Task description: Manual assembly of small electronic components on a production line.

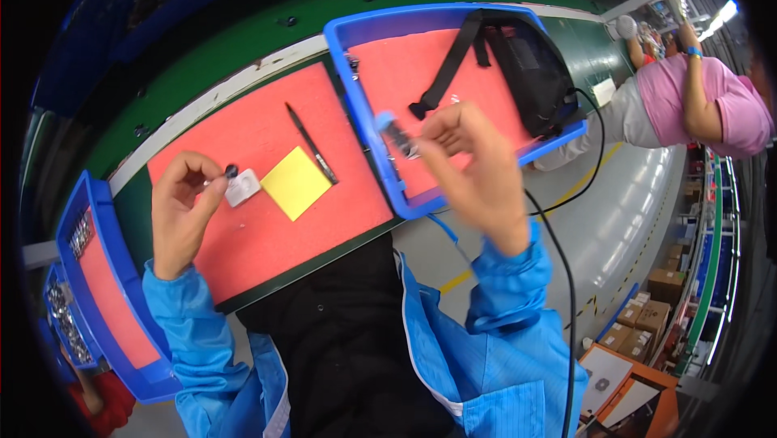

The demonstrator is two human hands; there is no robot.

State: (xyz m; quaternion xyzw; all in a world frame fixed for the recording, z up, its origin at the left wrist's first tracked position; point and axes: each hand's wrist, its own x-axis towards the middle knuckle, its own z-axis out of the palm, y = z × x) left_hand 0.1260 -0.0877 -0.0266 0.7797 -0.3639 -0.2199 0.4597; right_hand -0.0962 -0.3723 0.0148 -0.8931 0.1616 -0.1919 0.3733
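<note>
My left hand (182,207) is closed in a pinch on a small dark part (231,171) over the left side of the pink mat (235,126). Touching or just behind those fingertips is a small whitish, squarish piece (242,188). A yellow paper pad (296,183) lies to its right, with a black pen (311,143) beyond it. My right hand (477,175) is raised over the near edge of the blue tray (411,210). Between its thumb and fingers is a small dark tube with a light-blue end (396,135), smeared by motion.
Inside the blue tray lie a black pouch (530,74) and a black strap (453,62). A black cable (566,276) hangs on my right. Another blue tray (121,292) stands at left. Small dark parts dot the green belt (324,13). A person in pink (700,102) stands far right.
</note>
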